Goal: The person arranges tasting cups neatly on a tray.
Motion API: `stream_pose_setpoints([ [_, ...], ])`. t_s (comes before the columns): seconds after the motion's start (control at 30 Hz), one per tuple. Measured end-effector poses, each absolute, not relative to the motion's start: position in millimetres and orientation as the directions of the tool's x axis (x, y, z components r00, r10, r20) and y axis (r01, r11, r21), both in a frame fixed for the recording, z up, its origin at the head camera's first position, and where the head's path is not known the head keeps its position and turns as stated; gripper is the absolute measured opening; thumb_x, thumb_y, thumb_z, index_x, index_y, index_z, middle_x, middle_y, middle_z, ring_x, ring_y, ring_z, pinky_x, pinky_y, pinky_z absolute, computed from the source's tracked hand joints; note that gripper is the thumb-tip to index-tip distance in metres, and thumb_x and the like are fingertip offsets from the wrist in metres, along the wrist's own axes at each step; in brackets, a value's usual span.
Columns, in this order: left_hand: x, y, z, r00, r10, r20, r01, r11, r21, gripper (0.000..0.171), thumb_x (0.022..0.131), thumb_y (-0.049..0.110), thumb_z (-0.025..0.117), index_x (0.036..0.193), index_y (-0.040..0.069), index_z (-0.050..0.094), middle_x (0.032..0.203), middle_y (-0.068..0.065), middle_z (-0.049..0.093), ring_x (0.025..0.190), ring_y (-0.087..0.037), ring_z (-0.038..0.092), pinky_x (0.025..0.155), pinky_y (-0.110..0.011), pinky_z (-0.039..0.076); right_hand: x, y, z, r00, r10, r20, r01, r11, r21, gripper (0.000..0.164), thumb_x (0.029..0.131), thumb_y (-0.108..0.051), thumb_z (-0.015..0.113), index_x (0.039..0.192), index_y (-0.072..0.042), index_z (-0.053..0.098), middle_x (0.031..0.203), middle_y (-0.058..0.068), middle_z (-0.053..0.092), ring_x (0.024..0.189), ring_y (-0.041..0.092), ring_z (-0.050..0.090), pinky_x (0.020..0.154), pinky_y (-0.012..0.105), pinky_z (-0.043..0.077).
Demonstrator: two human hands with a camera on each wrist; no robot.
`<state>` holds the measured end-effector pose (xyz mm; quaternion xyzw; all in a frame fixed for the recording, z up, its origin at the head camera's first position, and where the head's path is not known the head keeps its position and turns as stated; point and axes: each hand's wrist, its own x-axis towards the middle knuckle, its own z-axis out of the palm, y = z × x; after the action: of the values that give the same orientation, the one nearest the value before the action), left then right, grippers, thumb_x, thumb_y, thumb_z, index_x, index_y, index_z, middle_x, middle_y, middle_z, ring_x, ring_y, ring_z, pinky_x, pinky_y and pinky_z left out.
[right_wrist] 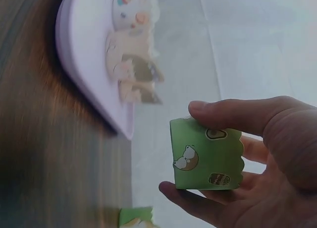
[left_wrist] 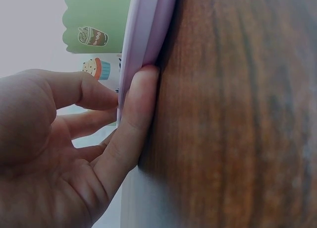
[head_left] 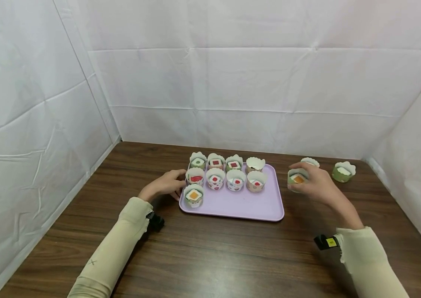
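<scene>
My right hand (head_left: 320,184) grips a green paper cupcake cup (head_left: 293,187) with an orange square on a white top, to the right of the lilac tray (head_left: 240,205). In the right wrist view, thumb and fingers span the green cup's sides, and it is clear of the table. At the tray's left edge, my left hand (head_left: 165,184) pinches the rim, shown close up in the left wrist view. Several cupcake cups stand in rows on the tray, among them a cup with an orange square (head_left: 194,196) at its front left corner and an open-topped cup (head_left: 255,164) at back right.
A green cup (head_left: 343,171) stands on the wooden table (head_left: 210,252) at far right. Another cup (head_left: 310,161) is partly hidden behind my right hand. White sheeting (head_left: 210,82) encloses the table at the back and sides. The tray's front right part is bare.
</scene>
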<state>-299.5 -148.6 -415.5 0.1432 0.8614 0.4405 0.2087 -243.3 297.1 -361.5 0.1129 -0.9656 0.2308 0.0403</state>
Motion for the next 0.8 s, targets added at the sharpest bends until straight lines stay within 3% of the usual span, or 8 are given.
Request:
stream_pose_setpoints([
  [0.23, -299.9, -148.7, -415.9, -0.872, 0.435, -0.223, 0.075, 0.57, 0.818, 0.044, 0.098, 0.011, 0.045, 0.142, 0.007, 0.04, 0.109, -0.021, 0.059, 0.07, -0.024, 0.064, 0.06, -0.037, 0.06, -240.1, 273.1, -359.0, -0.939, -0.279, 0.201, -0.339, 0.846, -0.412, 0.052, 0.08, -0.025, 0.077, 0.126, -0.013, 0.056, 0.116, 0.013, 0.065, 0.089, 0.024, 0.057, 0.071, 0.032, 0.045],
  [0.67, -299.6, -149.5, -418.1, -0.871, 0.436, -0.226, 0.071, 0.567, 0.821, 0.045, 0.099, 0.012, 0.045, 0.143, 0.006, 0.038, 0.11, -0.021, 0.058, 0.071, -0.026, 0.064, 0.061, -0.038, 0.06, -241.2, 227.4, -369.3, -0.905, -0.376, 0.199, -0.426, 0.796, -0.43, 0.055, 0.077, -0.02, 0.079, 0.127, -0.011, 0.058, 0.127, 0.013, 0.061, 0.112, 0.03, 0.058, 0.089, 0.048, 0.05],
  [0.8, -300.2, -148.7, -417.8, -0.875, 0.429, -0.223, 0.073, 0.572, 0.817, 0.045, 0.099, 0.012, 0.045, 0.143, 0.006, 0.039, 0.111, -0.021, 0.058, 0.071, -0.025, 0.064, 0.061, -0.037, 0.06, -239.8, 214.8, -371.8, -0.898, -0.389, 0.206, -0.44, 0.778, -0.449, 0.052, 0.077, -0.02, 0.08, 0.125, -0.012, 0.059, 0.122, 0.009, 0.064, 0.103, 0.025, 0.06, 0.082, 0.042, 0.052],
])
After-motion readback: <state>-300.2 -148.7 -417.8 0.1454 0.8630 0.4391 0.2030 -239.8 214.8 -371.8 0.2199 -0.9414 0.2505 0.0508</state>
